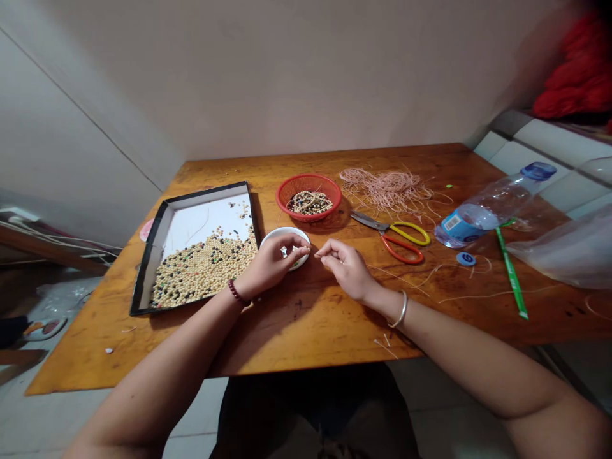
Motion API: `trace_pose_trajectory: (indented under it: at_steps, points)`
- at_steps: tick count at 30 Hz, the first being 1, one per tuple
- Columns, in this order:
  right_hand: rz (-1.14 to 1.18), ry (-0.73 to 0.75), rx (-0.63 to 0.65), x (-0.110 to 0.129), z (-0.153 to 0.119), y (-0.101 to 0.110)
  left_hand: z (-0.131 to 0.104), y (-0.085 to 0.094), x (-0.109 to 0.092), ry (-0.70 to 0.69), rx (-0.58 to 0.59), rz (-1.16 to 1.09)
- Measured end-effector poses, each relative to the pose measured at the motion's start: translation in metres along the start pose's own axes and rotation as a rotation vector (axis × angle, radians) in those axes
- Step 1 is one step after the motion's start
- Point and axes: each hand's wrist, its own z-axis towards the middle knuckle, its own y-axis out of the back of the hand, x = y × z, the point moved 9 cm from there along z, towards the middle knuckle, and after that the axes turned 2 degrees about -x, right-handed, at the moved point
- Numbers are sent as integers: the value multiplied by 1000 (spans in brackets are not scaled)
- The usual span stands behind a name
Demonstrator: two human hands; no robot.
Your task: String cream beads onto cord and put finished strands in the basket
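Observation:
My left hand is pinched over a small white bowl, with a tiny pale bead at its fingertips. Just to the right, my right hand pinches the end of a thin cord, its fingertips close to the left ones but apart. A length of pale cord trails over the table from behind the right hand. The bowl holds a few small pieces and is partly covered by my left hand. Left of it lies a black-rimmed tray of cream, black and coloured beads.
Behind the hands stands a red basket with strung beads inside. Farther right are a heap of pink cord, scissors, a plastic bottle, a blue cap, a green strip and a clear bag.

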Motion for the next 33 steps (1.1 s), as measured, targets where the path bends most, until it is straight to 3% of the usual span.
trace_pose_trajectory:
  at_steps: [15,24,29,33]
  points:
    - [-78,3,-16,-3,1,1,-2,-2,-3,-36,16,55]
    - [290,-192,13,-11,4,-6,2,4,7,59,-63,-145]
    - [470,-327,29,-16,-1,-11,2,1,12,74,-33,-280]
    - [438,-278,42,-11,-1,-11,2,0,9,45,-7,-261]
